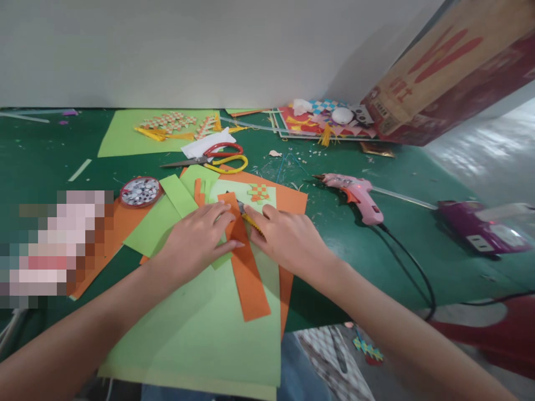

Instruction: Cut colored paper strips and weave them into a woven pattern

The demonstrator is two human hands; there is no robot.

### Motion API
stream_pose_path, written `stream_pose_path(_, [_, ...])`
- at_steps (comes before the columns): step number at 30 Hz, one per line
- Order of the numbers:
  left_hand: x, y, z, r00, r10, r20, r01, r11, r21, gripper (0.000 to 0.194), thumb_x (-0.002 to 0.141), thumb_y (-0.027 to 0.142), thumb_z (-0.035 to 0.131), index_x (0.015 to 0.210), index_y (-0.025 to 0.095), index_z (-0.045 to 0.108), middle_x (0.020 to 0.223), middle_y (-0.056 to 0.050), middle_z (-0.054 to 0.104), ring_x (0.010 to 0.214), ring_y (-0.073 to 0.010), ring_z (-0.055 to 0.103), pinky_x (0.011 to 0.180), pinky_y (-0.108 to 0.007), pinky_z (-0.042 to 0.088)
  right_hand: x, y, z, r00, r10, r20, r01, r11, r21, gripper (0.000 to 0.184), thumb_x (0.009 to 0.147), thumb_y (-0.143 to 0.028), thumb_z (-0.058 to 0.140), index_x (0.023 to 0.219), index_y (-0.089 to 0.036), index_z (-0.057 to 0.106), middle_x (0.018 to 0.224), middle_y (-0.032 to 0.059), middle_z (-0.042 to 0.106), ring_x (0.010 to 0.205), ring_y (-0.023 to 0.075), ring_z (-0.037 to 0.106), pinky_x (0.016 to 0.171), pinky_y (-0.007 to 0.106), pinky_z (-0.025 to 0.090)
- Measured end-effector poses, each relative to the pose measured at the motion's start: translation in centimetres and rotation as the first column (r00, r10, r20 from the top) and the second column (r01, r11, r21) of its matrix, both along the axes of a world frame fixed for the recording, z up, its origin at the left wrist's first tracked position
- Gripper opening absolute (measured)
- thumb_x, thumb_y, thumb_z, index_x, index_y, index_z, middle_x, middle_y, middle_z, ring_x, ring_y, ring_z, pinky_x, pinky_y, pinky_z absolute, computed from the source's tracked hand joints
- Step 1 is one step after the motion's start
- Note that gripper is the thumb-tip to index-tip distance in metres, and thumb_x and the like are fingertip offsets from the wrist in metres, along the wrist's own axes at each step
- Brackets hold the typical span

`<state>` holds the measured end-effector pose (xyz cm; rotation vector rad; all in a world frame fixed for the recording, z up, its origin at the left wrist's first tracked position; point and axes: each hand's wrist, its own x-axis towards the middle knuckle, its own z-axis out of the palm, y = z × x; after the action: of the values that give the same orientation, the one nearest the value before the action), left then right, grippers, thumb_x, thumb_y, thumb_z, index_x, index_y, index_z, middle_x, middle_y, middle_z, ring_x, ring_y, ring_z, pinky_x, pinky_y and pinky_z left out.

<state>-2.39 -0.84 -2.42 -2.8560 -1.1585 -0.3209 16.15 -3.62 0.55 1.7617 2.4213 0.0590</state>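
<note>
My left hand (pixel 200 236) lies flat with fingers stretched out, pressing on an orange paper strip (pixel 249 278) that rests on light green sheets (pixel 209 328). My right hand (pixel 286 236) is closed around a yellow utility knife (pixel 251 220), its blade tip touching the upper part of the orange strip. Just beyond the knife sits a small woven orange-and-green paper patch (pixel 259 192) on a green sheet. More orange paper (pixel 292 200) lies underneath.
Red and yellow scissors (pixel 213 157) and a round tin of googly eyes (pixel 140 191) lie behind my hands. A pink glue gun (pixel 355 195) with its cord is to the right, a purple box (pixel 480 228) further right, a cardboard box (pixel 443 78) at back right.
</note>
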Motion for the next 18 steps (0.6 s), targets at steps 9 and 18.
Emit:
stream_pose_path(9, [0.06, -0.03, 0.07, 1.000, -0.016, 0.018, 0.016, 1.000, 0.024, 0.041, 0.091, 0.048, 0.053, 0.110, 0.012, 0.058, 0.124, -0.016, 0.062, 0.116, -0.0281, 0.059, 0.090, -0.037, 0.051, 0.08, 0.48, -0.09, 1.000, 0.019, -0.011, -0.019, 1.000, 0.016, 0.048, 0.094, -0.026, 0.035, 0.141, -0.019, 0.046, 0.104, 0.0112, 0.068, 0.077, 0.0204, 0.068, 0.051, 0.027, 0.035])
stream_pose_path(18, [0.02, -0.06, 0.04, 1.000, 0.000, 0.001, 0.000, 1.000, 0.002, 0.044, 0.091, 0.051, 0.051, 0.111, 0.013, 0.058, 0.126, -0.015, 0.061, 0.119, -0.0281, 0.057, 0.091, -0.037, 0.051, 0.44, 0.13, 0.20, 1.000, 0.008, 0.003, -0.008, 1.000, -0.017, 0.049, 0.095, -0.027, 0.035, 0.143, -0.022, 0.044, 0.106, 0.0102, 0.067, 0.078, 0.0205, 0.068, 0.052, 0.027, 0.037])
